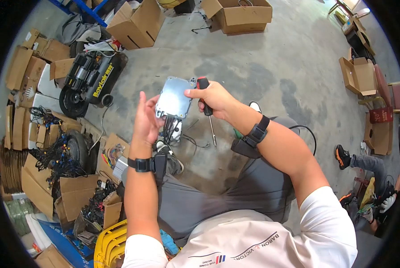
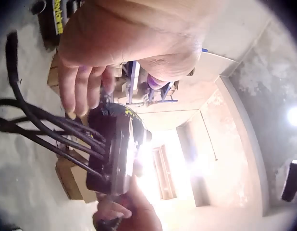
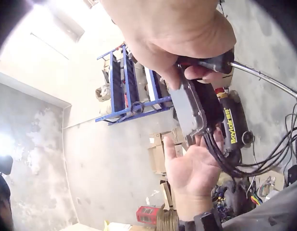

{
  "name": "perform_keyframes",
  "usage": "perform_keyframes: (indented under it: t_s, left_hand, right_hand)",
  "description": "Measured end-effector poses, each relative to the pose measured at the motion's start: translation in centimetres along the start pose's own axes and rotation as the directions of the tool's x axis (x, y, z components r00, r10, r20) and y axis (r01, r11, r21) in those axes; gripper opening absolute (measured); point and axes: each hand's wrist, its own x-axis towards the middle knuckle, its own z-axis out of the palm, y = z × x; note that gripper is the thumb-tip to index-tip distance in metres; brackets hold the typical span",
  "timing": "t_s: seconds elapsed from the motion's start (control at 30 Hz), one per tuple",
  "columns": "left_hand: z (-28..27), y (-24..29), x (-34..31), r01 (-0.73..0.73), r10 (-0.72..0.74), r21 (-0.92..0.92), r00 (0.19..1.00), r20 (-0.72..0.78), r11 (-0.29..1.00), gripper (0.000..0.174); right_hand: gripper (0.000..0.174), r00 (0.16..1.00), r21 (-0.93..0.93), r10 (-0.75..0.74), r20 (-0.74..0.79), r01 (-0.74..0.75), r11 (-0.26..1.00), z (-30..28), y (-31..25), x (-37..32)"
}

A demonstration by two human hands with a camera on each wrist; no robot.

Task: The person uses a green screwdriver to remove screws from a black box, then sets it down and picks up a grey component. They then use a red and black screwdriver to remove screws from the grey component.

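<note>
A flat metal box (image 1: 174,98) with a silvery cover and black cables is held up between both hands. My right hand (image 1: 217,100) has its fingers curled round the handle of a red and black screwdriver (image 1: 203,85), its shaft pointing down, and its thumb lies on the box's edge. The left hand (image 1: 147,120) supports the box from behind at the cable side, fingers extended and thumb apart. In the left wrist view, black cables (image 2: 52,127) leave the dark side of the box (image 2: 110,154). The right wrist view shows the left palm (image 3: 194,168) below the box (image 3: 187,108).
A black air compressor (image 1: 102,76) stands at the left, near cardboard boxes (image 1: 137,24) and tangled wiring (image 1: 57,152). Another carton (image 1: 242,18) sits on the floor ahead. At the lower left is a yellow plastic item (image 1: 110,241). Another person's leg (image 1: 369,163) shows at the right.
</note>
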Motion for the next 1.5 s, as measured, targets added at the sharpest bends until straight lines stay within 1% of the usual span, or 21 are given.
perform_keyframes:
  t_s: [0.03, 0.07, 0.13, 0.2, 0.23, 0.27, 0.4, 0.47, 0.53, 0.6, 0.63, 0.7, 0.73, 0.77, 0.8, 0.87, 1.07, 1.13, 1.27, 1.37, 1.5]
  left_hand:
    - [-0.4, 0.0, 0.1, -0.092, 0.098, 0.051, 0.985, -0.140, 0.994, 0.058]
    - [-0.9, -0.1, 0.2, -0.090, 0.097, 0.051, 0.986, -0.133, 0.995, 0.058]
    - [-3.0, -0.5, 0.7, -0.322, 0.408, 0.306, 0.868, -0.282, 0.896, 0.056]
    - [-4.9, 0.3, 0.4, -0.289, 0.295, 0.221, 0.955, 0.005, 0.932, 0.052]
    - [-5.3, 0.0, 0.5, -0.037, -0.008, 0.133, 0.945, 0.328, 0.990, 0.055]
    - [-4.6, -0.1, 0.0, 0.234, -0.266, 0.134, 0.737, 0.622, 0.963, 0.060]
    - [0.1, -3.7, -1.7, 0.219, -0.203, 0.028, 0.835, 0.512, 0.975, 0.074]
    - [0.9, -5.3, -1.0, -0.104, 0.126, -0.079, 0.918, 0.375, 0.991, 0.085]
    - [1.1, -5.4, -0.8, -0.119, 0.168, -0.152, 0.916, 0.363, 0.981, 0.077]
    - [1.1, -5.0, -0.5, -0.293, 0.336, -0.220, 0.921, 0.195, 0.930, 0.069]
    - [0.7, -4.3, -0.4, -0.233, 0.299, -0.298, 0.934, 0.197, 0.926, 0.058]
    - [0.0, -3.4, 0.2, -0.253, 0.304, -0.288, 0.940, 0.151, 0.924, 0.055]
    - [-0.3, -3.1, 0.4, -0.273, 0.312, -0.274, 0.944, 0.108, 0.922, 0.051]
    - [-0.6, -2.8, 0.4, -0.279, 0.320, -0.301, 0.943, 0.096, 0.912, 0.047]
    - [-1.0, -2.4, 0.4, -0.281, 0.320, -0.299, 0.943, 0.088, 0.912, 0.047]
    - [-1.7, -1.6, 0.2, -0.329, 0.368, -0.265, 0.923, 0.115, 0.907, 0.043]
    - [-3.6, -0.7, 0.9, -0.380, 0.414, -0.261, 0.906, 0.091, 0.887, 0.043]
    - [-3.8, -0.8, 1.0, -0.372, 0.404, -0.254, 0.911, 0.087, 0.893, 0.047]
    - [-3.4, -1.3, 1.4, -0.389, 0.408, -0.216, 0.912, 0.048, 0.895, 0.052]
    - [-2.2, -0.9, 1.0, -0.430, 0.443, -0.239, 0.896, 0.000, 0.870, 0.041]
    - [-2.6, -1.1, 1.9, -0.343, 0.372, -0.361, 0.928, 0.012, 0.867, 0.043]
  right_hand:
    - [0.026, 0.998, 0.017, -0.033, -0.056, 0.034, 0.999, -0.2, -0.1, 0.1]
    - [0.025, 0.992, 0.030, -0.065, -0.111, 0.068, 0.997, -0.4, -0.3, 0.2]
    - [0.027, 0.987, 0.056, -0.078, -0.138, 0.086, 0.995, -0.8, -0.6, 0.3]
    - [0.029, 0.974, 0.148, -0.106, -0.201, 0.138, 0.979, -1.1, -0.4, 0.6]
    - [0.029, 0.970, 0.162, -0.134, -0.201, 0.168, 0.972, -1.1, -0.3, 0.6]
    - [0.029, 0.971, 0.160, -0.135, -0.198, 0.168, 0.973, -1.1, -0.2, 0.6]
    - [0.026, 0.979, 0.237, -0.151, -0.134, 0.180, 0.955, -0.6, 0.7, 0.7]
    - [0.025, 0.986, 0.256, -0.148, -0.079, 0.164, 0.953, 0.2, 1.2, 0.3]
    - [0.023, 0.984, 0.285, -0.128, 0.125, 0.088, 0.954, 1.3, 1.5, -0.5]
    - [0.022, 0.988, 0.230, -0.069, 0.139, 0.036, 0.973, 1.3, 2.1, 0.1]
    - [0.025, 0.989, 0.142, -0.063, 0.135, 0.044, 0.989, 1.2, 2.4, 0.3]
    - [0.029, 0.990, 0.051, -0.052, 0.133, 0.045, 0.998, 1.8, 1.8, -0.2]
    - [0.034, 0.992, -0.131, -0.117, 0.056, 0.124, 0.984, 2.0, 1.4, -0.7]
    - [0.039, 0.980, -0.312, -0.197, -0.005, 0.185, 0.932, 2.2, 1.2, -1.0]
    - [0.039, 0.982, -0.310, -0.191, 0.000, 0.182, 0.933, 2.0, 1.2, -0.8]
    - [0.042, 0.893, -0.483, -0.448, 0.044, 0.412, 0.773, 0.6, 1.2, -0.2]
    - [0.033, 0.878, -0.564, -0.444, 0.177, 0.461, 0.685, -1.0, -2.3, -2.9]
    - [0.036, 0.638, -0.799, -0.693, 0.336, 0.583, 0.148, -1.6, -2.7, -3.1]
    - [0.037, 0.770, -0.823, -0.606, 0.202, 0.469, 0.320, -1.9, -4.4, -3.7]
    - [0.033, 0.784, -0.458, -0.614, 0.092, 0.581, 0.672, -2.0, -4.9, -3.0]
    - [0.028, 0.811, -0.184, -0.580, 0.077, 0.583, 0.791, -2.1, -6.2, -3.2]
